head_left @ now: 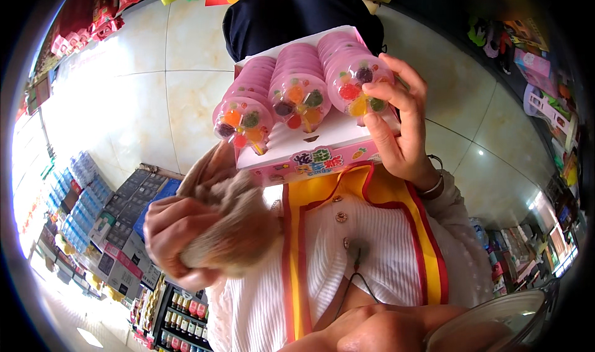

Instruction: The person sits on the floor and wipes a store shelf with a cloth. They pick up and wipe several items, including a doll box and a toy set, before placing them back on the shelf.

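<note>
A pink-and-white display box (282, 151) sits in front of my dark-clad knees, packed with rows of round lollipops (299, 101). Each has a clear pink disc face with coloured fruit-like pieces inside. My right hand (404, 119) is at the box's right front corner, its thumb and index finger closed at the edge of the front lollipop (354, 86) there. Lower left, my left hand (180, 234) is wrapped round a crumpled beige cloth (232, 222). Motion blurs both hand and cloth. Part of the cloth reaches up beside the box's left front corner.
Pale tiled floor (130, 107) surrounds me. Stacked dark cartons (133, 197) and packs of water bottles (87, 191) stand at the left. Below them is a shelf of small bottles (186, 318). Toys and packages (536, 73) line the right side. Red packages (102, 20) are at the upper left.
</note>
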`<action>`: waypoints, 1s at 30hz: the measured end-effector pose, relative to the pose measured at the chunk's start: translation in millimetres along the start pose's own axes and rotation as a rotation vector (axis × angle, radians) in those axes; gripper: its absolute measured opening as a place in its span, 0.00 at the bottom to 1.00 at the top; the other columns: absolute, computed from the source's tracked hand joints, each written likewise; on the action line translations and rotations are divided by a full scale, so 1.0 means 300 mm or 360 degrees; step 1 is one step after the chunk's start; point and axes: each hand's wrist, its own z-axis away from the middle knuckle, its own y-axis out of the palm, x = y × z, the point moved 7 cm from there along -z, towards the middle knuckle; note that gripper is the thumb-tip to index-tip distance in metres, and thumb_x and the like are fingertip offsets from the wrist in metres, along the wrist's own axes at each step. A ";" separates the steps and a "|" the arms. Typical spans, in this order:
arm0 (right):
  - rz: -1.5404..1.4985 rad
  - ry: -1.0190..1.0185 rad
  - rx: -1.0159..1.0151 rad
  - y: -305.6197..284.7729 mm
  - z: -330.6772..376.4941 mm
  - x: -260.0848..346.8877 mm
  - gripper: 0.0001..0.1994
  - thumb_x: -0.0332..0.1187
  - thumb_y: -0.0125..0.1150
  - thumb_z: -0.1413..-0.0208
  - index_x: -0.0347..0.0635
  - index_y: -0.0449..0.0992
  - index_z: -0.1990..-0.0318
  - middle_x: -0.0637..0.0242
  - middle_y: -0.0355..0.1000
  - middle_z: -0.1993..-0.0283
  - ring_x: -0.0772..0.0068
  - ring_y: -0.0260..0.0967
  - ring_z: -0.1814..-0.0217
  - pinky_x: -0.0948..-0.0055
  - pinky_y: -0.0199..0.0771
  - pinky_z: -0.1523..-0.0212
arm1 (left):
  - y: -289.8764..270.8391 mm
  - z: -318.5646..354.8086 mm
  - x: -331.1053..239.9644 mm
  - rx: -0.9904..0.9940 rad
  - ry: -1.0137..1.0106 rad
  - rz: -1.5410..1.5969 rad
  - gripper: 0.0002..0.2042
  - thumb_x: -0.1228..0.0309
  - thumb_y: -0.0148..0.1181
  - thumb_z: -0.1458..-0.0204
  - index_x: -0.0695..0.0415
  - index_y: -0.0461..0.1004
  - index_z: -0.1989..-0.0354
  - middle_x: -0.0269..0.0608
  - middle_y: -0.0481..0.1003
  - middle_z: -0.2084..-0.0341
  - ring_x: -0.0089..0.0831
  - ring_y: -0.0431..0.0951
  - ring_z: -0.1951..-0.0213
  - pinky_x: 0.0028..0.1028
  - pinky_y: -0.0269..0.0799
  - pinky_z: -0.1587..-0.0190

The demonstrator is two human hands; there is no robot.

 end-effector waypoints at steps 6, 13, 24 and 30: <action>-0.0109 0.0181 -0.0049 0.014 0.011 -0.024 0.17 0.24 0.58 0.45 0.41 0.71 0.47 0.52 0.53 0.35 0.57 0.53 0.36 0.63 0.56 0.38 | -0.085 0.105 0.121 -0.0058 -0.0037 -0.0274 0.18 0.67 0.67 0.62 0.49 0.76 0.58 0.50 0.75 0.71 0.41 0.76 0.74 0.34 0.73 0.72; -0.0036 0.0118 0.0049 0.023 0.000 -0.020 0.18 0.25 0.58 0.45 0.40 0.70 0.46 0.51 0.54 0.36 0.58 0.55 0.37 0.64 0.60 0.39 | 0.140 0.065 0.201 0.0383 -0.0832 -0.0368 0.19 0.70 0.70 0.68 0.60 0.79 0.63 0.44 0.73 0.76 0.37 0.75 0.77 0.30 0.69 0.75; -0.0656 0.0892 0.0283 -0.019 0.104 -0.133 0.37 0.36 0.57 0.41 0.34 0.43 0.31 0.54 0.51 0.33 0.63 0.51 0.31 0.64 0.56 0.35 | 0.044 0.274 0.561 -0.0153 -0.1436 0.0425 0.17 0.67 0.56 0.41 0.69 0.71 0.52 0.38 0.76 0.62 0.23 0.72 0.60 0.24 0.69 0.56; -0.0909 0.1016 0.1012 0.027 0.085 -0.108 0.34 0.45 0.50 0.37 0.37 0.47 0.31 0.60 0.56 0.34 0.67 0.55 0.32 0.67 0.61 0.37 | 0.275 0.266 0.643 0.0278 -0.1287 0.0856 0.16 0.64 0.57 0.41 0.65 0.73 0.52 0.35 0.75 0.63 0.21 0.70 0.59 0.24 0.68 0.55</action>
